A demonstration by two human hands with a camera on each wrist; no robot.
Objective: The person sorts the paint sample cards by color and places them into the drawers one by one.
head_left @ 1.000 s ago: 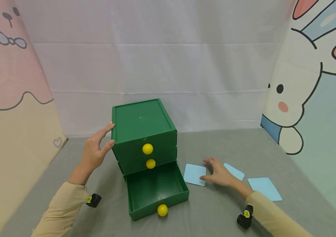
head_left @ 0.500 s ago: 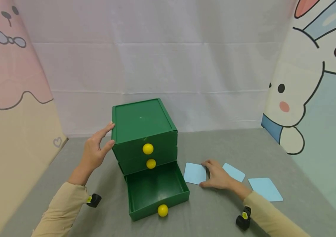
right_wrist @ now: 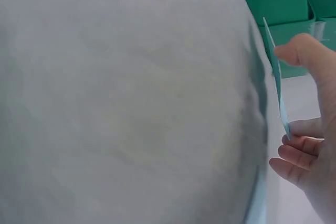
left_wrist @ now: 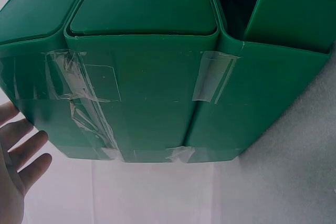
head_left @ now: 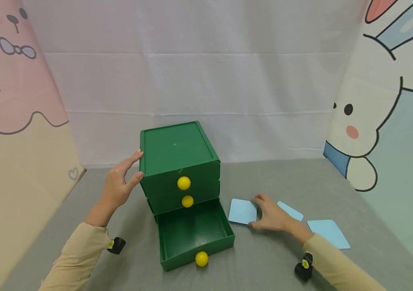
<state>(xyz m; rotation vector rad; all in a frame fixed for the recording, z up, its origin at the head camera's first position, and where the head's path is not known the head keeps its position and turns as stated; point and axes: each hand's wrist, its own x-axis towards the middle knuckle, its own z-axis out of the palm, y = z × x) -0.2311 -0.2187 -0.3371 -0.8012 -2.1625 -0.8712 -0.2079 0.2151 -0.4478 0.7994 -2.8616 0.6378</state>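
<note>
A green drawer cabinet (head_left: 178,149) with round yellow knobs stands left of the middle in the head view. Its bottom drawer (head_left: 195,230) is pulled out, with nothing inside; the upper two are closed. At the cabinet's upper left edge, my left hand (head_left: 117,186) rests its fingertips and thumb, fingers spread; the left wrist view shows this hand (left_wrist: 21,153) beside the green wall. My right hand (head_left: 273,216) pinches a light blue square card (head_left: 242,211) by its right-hand corners. In the right wrist view the card (right_wrist: 276,77), seen edge-on, spans from thumb to index finger, slightly off the cloth.
Two more light blue cards lie right of my right hand: one card (head_left: 291,211) partly hidden behind it, another card (head_left: 329,233) farther right. Grey cloth (head_left: 264,178) covers the table. A white curtain (head_left: 206,81) hangs behind, with cartoon-printed panels (head_left: 406,141) at both sides.
My right hand's thumb and fingers have come onto the card's edges, and the card has turned slightly and shifted a little away from me. The left hand stays on the cabinet.
</note>
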